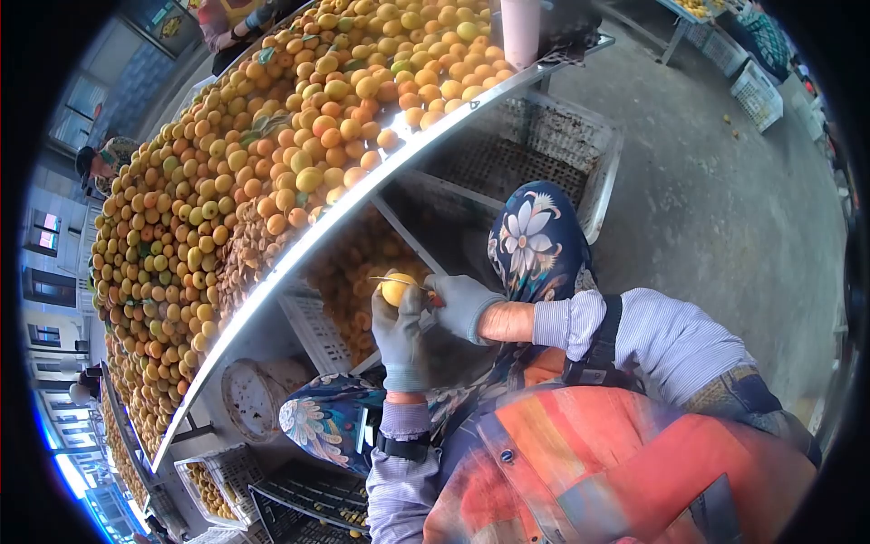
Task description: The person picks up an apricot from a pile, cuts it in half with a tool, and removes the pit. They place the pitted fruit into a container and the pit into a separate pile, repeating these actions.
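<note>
My left hand [399,337], in a grey glove, is closed around a yellow apricot [397,289] held up in its fingertips. My right hand [463,309], gloved the same way, grips a small knife [436,298] by its red handle. The thin blade lies across the apricot. Below and behind both hands, a crate [313,326] under the table holds many apricot pieces. Whole apricots [299,172] are heaped on the metal-edged table [362,188] just beyond my hands.
A pink cup [520,34] stands at the table's far right corner. Under the table are a white crate [603,172] and a round white lid [263,399]. A black crate [308,499] sits at lower left. Other people work across the table, one with a gloved hand [259,15].
</note>
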Demonstrator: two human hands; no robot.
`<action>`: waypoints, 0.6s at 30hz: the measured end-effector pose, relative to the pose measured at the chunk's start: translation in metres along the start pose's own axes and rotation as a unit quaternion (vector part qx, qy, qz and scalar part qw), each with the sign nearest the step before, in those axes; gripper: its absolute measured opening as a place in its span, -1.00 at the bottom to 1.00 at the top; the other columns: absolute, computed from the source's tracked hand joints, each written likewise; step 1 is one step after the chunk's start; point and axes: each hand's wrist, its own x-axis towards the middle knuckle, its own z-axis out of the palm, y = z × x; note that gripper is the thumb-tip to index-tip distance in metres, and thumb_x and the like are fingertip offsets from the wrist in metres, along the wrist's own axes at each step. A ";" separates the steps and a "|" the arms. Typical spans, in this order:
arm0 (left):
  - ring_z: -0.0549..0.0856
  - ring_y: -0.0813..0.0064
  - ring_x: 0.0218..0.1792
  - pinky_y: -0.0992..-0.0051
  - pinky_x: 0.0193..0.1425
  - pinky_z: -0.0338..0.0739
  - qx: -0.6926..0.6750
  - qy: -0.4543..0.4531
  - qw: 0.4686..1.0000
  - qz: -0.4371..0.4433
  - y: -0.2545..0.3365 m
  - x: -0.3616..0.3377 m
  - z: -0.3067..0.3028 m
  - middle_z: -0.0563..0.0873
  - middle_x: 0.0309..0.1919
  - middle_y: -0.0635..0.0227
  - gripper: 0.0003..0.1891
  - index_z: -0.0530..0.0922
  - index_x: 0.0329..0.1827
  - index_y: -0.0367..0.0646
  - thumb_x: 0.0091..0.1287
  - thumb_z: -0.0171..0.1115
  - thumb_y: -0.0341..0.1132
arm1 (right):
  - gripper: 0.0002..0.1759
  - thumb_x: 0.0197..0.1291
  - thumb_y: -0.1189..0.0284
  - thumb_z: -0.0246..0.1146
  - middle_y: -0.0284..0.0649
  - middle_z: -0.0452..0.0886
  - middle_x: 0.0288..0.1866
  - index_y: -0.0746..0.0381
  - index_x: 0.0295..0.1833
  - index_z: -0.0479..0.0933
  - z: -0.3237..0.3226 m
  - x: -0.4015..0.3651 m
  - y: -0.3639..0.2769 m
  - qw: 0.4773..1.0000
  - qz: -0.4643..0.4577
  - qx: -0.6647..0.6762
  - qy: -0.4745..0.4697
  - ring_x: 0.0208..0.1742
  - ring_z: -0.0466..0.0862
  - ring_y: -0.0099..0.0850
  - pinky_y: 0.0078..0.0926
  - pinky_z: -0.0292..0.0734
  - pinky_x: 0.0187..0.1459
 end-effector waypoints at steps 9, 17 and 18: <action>0.60 0.64 -0.22 0.63 -0.11 0.53 -0.071 -0.030 0.995 -0.058 0.000 0.002 -0.016 0.62 -0.21 0.42 -0.63 0.48 0.08 -0.27 0.36 0.29 -0.21 | -0.84 0.20 0.35 0.20 -0.32 0.58 -0.49 0.20 -0.22 0.57 0.001 0.010 -0.008 0.891 0.218 0.301 -0.260 -0.53 0.54 -0.47 -0.45 0.40 -0.50; 0.61 0.55 -0.08 0.57 0.05 0.51 -0.087 -0.028 0.996 -0.011 0.001 0.003 -0.023 0.64 -0.05 0.31 -0.51 0.40 0.22 -0.23 0.38 0.25 -0.10 | -0.86 0.21 0.34 0.19 -0.37 0.51 -0.56 0.18 -0.23 0.55 0.044 0.022 0.021 0.985 -0.086 0.144 -0.030 -0.56 0.51 -0.61 -0.62 0.37 -0.54; 0.60 0.56 -0.05 0.58 0.06 0.50 -0.054 -0.007 0.998 0.011 0.001 0.003 -0.025 0.62 -0.01 0.31 -0.49 0.38 0.24 -0.23 0.38 0.25 -0.08 | -0.85 0.22 0.33 0.19 -0.37 0.51 -0.55 0.17 -0.21 0.55 0.029 0.016 0.009 0.976 -0.065 0.206 -0.026 -0.58 0.50 -0.62 -0.63 0.37 -0.56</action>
